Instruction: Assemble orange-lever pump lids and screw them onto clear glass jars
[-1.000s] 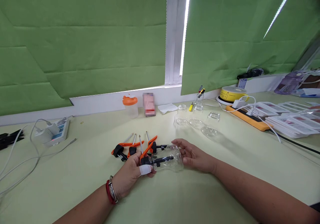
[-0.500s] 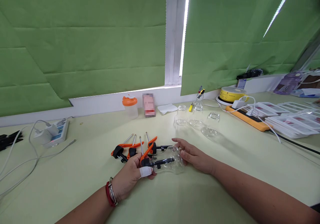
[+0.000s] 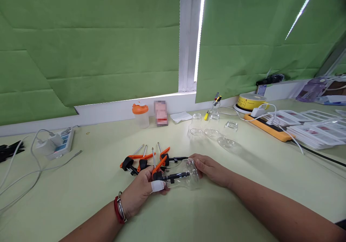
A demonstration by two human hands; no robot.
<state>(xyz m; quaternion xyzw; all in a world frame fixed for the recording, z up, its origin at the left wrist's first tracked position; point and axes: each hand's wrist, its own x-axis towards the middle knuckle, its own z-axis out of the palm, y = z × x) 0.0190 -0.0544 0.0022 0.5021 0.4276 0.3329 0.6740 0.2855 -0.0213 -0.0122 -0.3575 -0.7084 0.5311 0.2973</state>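
A clear glass bottle [image 3: 186, 177] lies on its side between my hands, a black stem of an orange-handled pourer [image 3: 159, 168] reaching inside it. My left hand [image 3: 143, 188], with white tape on the thumb, is closed round the bottle's neck and the pourer's black cap. At the wide base, my right hand [image 3: 209, 168] has its fingers wrapped on the glass; some fingertips are hidden behind it. Other orange and black pourers [image 3: 128, 163] with metal spouts lie just beyond my left hand. Several clear glass bottles [image 3: 196, 124] stand farther back.
An orange-lidded cup [image 3: 141, 116], a pink box [image 3: 161, 114] and white paper [image 3: 181, 117] line the wall. Left are a white power strip [image 3: 65, 144] and cables. On the right, an orange power strip [image 3: 267, 128], a yellow container [image 3: 250, 102] and stacked plastic cases [image 3: 316, 133].
The fingers of my right hand have closed in on the bottle's base. My left hand keeps its hold, with the bottle and pourer almost unmoved.
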